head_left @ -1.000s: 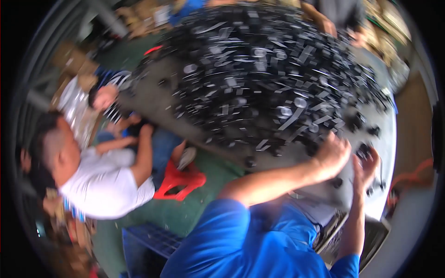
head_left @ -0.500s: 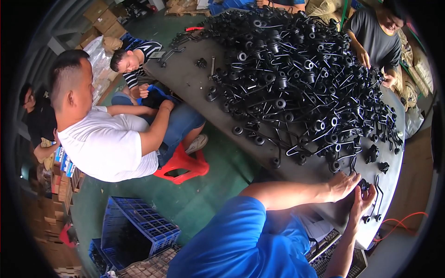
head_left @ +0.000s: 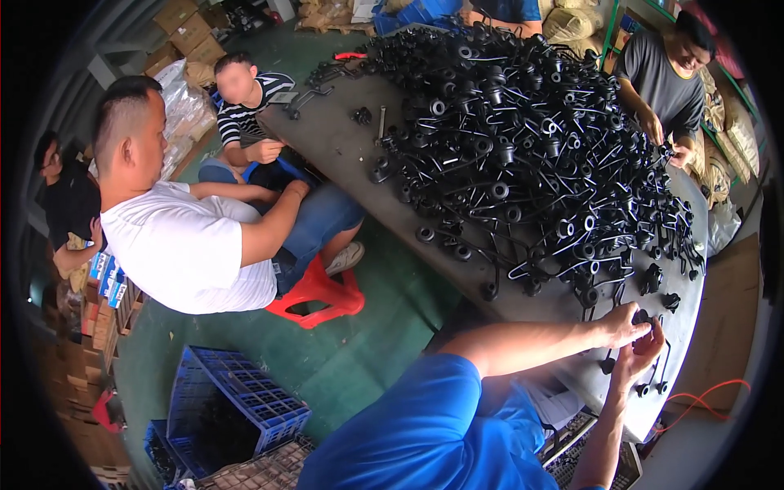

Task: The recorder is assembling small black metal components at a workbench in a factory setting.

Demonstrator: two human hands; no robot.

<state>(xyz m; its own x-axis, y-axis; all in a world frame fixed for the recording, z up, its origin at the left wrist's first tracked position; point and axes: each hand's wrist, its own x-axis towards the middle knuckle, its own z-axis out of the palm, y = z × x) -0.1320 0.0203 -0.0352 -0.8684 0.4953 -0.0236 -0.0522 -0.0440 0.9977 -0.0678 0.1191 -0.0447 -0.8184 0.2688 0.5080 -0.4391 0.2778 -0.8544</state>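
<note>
Black, rubbery-looking ends and glossy bent rods make up the heap spread over the grey counter. At its near right corner, the worker's two hands meet over a small black part, which is mostly hidden by fingers. The right hand has its grip curled round the part from below, fingers bent inward; the left hand brings its fingertips against it from the side, though whether that grip is closed on anything cannot be told.

Handling it well would likely mean letting the right hand steady the part while the left does the fine work, with the thumbs clear of any edge and the pressure even, since smooth, rounded surfaces may slip.

Beside the right hand lie slim rods with ring-like ends; just beyond sit two knobbly, matt black pieces, squat and irregular.
</note>
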